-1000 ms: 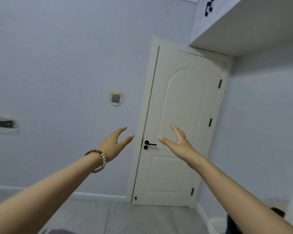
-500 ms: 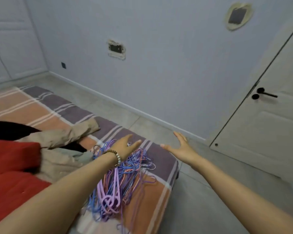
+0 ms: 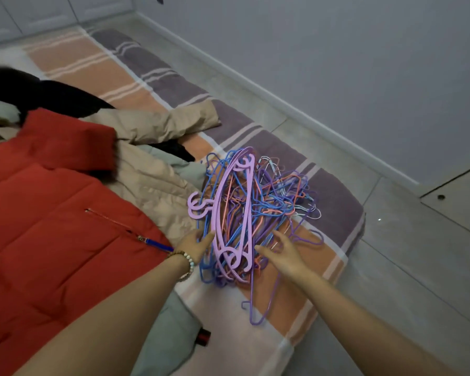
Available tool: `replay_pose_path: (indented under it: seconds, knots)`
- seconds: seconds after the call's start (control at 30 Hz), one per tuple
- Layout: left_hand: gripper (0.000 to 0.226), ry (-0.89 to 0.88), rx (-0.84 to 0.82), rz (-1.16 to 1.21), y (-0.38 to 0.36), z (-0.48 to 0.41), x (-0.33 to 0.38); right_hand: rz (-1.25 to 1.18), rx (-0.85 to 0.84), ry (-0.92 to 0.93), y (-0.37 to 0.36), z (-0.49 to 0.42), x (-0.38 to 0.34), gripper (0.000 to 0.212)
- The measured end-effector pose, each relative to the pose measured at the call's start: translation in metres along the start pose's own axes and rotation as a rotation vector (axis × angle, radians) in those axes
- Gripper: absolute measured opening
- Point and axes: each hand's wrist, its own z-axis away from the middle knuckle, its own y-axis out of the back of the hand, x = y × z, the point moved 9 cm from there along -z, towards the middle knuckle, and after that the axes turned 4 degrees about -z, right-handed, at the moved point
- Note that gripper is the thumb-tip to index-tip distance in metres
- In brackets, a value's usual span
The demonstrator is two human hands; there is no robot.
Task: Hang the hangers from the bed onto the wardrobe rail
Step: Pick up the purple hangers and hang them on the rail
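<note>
Hangers (image 3: 255,213): tangled heap of thin wire ones in blue, purple, pink and pale blue, with a few wide lilac plastic hangers (image 3: 228,202) on top. The heap lies on the bed (image 3: 337,218), near its foot corner, on the striped orange, purple and white cover. One purple wire hanger trails out of the heap toward the near edge. Left hand (image 3: 194,245): fingers straight and relaxed, gripping nothing, placed at the heap's near-left edge; fingertips (image 3: 210,236) sit just at the rim of a lilac hanger, contact not certain. Beaded bracelet (image 3: 186,260) on that wrist. Right hand (image 3: 285,256): fingers spread and loose, thumb pointing toward the lilac hangers, index over the near-right strands of the heap; nothing grasped, touching or just above cannot be told. The heap's near end lies between the two hands. Left of the heap: red padded jacket (image 3: 52,226), beige jacket (image 3: 152,126), black garment (image 3: 52,96). Grey tiled floor (image 3: 404,267) beside the bed.
</note>
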Motion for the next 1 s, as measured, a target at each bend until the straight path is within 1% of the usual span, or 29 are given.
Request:
replay_pose_path:
  seconds: [0.07,0.1,0.23,0.27,0.3,0.37,0.4,0.43,0.53,0.6,0.63,0.67,0.73,0.8,0.9,1.0]
  knots:
    - [0.079,0.032,-0.033,0.036,-0.019,-0.011,-0.018,-0.025,-0.007,-0.043,-0.018,-0.012,0.023,0.069]
    - [0.075,0.045,-0.043,0.049,-0.028,-0.016,-0.026,-0.043,-0.007,-0.062,-0.025,-0.016,0.032,0.066]
    - [0.037,0.099,-0.069,0.102,-0.056,-0.031,-0.045,-0.122,-0.045,-0.092,-0.053,-0.031,0.052,0.055]
    - [0.026,0.106,-0.080,0.117,-0.062,-0.034,-0.048,-0.136,-0.044,-0.089,-0.059,-0.036,0.055,0.054]
    - [0.019,0.095,-0.081,0.137,-0.065,-0.036,-0.048,-0.151,-0.037,-0.095,-0.064,-0.041,0.059,0.056]
    - [0.022,0.106,-0.085,0.178,-0.073,-0.040,-0.053,-0.188,-0.033,-0.103,-0.074,-0.046,0.064,0.057]
    - [0.030,0.116,-0.074,0.223,-0.076,-0.044,-0.057,-0.208,-0.031,-0.103,-0.079,-0.049,0.066,0.056]
    - [0.033,0.125,-0.057,0.260,-0.075,-0.044,-0.060,-0.230,-0.030,-0.105,-0.083,-0.050,0.067,0.054]
    - [0.006,0.131,-0.001,0.411,-0.073,-0.041,-0.064,-0.296,-0.032,-0.107,-0.091,-0.051,0.067,0.042]
    - [0.018,0.108,0.016,0.482,-0.069,-0.036,-0.061,-0.324,-0.038,-0.126,-0.092,-0.047,0.063,0.031]
    - [0.024,0.086,0.027,0.481,-0.066,-0.032,-0.058,-0.356,-0.039,-0.137,-0.092,-0.044,0.060,0.026]
    - [0.026,0.065,0.042,0.494,-0.063,-0.029,-0.055,-0.400,-0.048,-0.147,-0.091,-0.041,0.057,0.023]
    - [0.022,0.031,0.068,0.553,-0.056,-0.022,-0.048,-0.471,-0.089,-0.158,-0.090,-0.033,0.047,0.016]
    - [0.018,-0.006,0.079,0.625,-0.048,-0.014,-0.034,-0.515,-0.122,-0.151,-0.087,-0.024,0.035,0.015]
    - [0.014,-0.095,0.064,0.684,-0.038,-0.003,0.003,-0.598,-0.097,-0.115,-0.067,-0.010,0.013,0.019]
    - [0.021,-0.234,0.028,0.653,-0.026,0.018,0.065,-0.689,-0.058,-0.046,-0.033,0.009,-0.018,0.011]
